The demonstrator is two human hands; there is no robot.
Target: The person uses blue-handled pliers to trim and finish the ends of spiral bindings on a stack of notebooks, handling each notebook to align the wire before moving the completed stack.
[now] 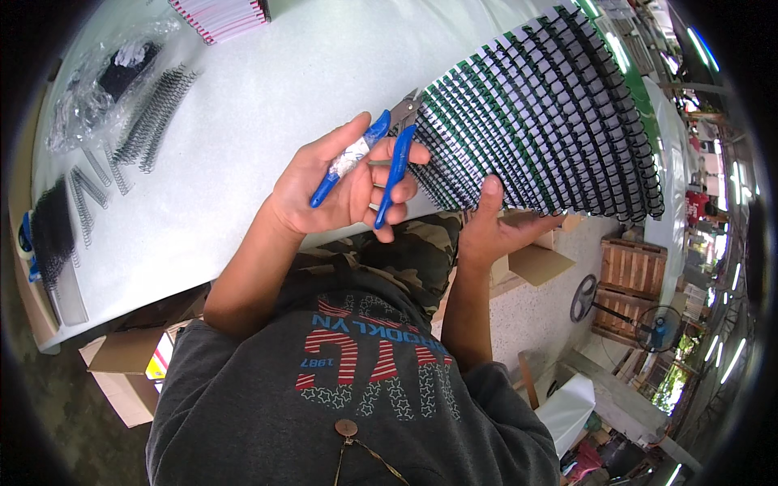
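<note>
My left hand (344, 174) is closed loosely round a pair of wire cutters (395, 178) with blue handles, one wrapped in worn white tape. Their metal jaws point away from me and meet the left edge of a row of spiral-bound notebooks (535, 113). Black wire coils run along the notebooks' facing edges, with white pages and green covers between them. Against the near edge of the row rests my right hand (490, 231), its thumb raised over the coils and its fingers spread to the right, partly hidden under the notebooks.
Loose black wire coils (154, 121) lie on the white table (243, 105) at the left, beside a clear plastic bag (89, 97). Pink-bound books (223, 18) stand at the far edge. Cardboard boxes (121, 364) sit below the table; a fan (658, 328) and wooden crate (632, 267) stand right.
</note>
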